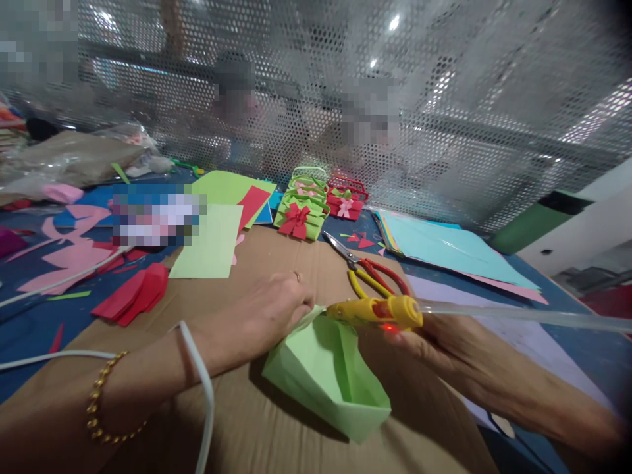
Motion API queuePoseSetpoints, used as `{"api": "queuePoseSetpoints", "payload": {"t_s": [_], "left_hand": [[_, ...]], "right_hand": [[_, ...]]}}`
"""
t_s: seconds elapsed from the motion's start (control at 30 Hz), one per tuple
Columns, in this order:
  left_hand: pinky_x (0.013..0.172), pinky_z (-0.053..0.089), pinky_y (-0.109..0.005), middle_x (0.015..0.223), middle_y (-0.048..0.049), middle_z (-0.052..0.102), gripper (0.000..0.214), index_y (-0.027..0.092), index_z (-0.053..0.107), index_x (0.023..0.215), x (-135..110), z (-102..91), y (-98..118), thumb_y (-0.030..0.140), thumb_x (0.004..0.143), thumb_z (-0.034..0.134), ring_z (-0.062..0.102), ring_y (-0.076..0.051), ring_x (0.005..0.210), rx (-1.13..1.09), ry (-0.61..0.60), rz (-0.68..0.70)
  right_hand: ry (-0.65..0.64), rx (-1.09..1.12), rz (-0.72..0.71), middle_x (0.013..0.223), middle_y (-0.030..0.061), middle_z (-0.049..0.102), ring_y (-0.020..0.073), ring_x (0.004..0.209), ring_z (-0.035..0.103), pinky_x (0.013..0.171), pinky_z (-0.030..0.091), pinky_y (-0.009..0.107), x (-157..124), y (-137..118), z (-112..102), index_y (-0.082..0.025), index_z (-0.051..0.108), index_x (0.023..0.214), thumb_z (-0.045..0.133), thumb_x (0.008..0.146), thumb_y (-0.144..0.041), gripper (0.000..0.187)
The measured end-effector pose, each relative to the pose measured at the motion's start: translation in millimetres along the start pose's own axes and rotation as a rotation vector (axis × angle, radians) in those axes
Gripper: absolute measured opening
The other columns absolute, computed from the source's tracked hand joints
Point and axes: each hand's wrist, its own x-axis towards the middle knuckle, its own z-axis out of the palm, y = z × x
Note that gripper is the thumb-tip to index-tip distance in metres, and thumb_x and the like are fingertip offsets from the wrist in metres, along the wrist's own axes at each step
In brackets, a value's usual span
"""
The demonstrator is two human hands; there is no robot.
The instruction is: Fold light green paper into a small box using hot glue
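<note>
My left hand is closed, pinching the upper edge of a folded light green paper box that lies on the brown cardboard sheet. My right hand grips a yellow hot glue gun with a clear glue stick sticking out to the right. The gun's nozzle points left and meets the box edge just beside my left fingertips. A white cable crosses over my left wrist, which wears a gold bead bracelet.
Red-and-yellow scissors lie just behind the glue gun. Finished green and red paper baskets stand at the back. Stacks of coloured paper lie right, green sheets and red cut-outs left. A perforated metal screen closes the back.
</note>
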Motion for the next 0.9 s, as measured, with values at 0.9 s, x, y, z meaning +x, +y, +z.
{"api": "queuePoseSetpoints", "payload": {"t_s": [0.9], "left_hand": [[0.067,0.037,-0.029,0.082,-0.0038,0.064,0.022,0.02,0.072,0.086,-1.9,-6.4,7.7,0.023,0.093,0.051,0.058,-0.018,0.077,-0.01,-0.013,-0.015]], "right_hand": [[0.032,-0.007,-0.023,0.069,-0.0004,0.068,0.0192,0.059,0.062,0.055,0.052,0.031,-4.6,-4.0,-6.6,-0.028,0.072,0.105,0.048,0.095,-0.052,0.035]]}}
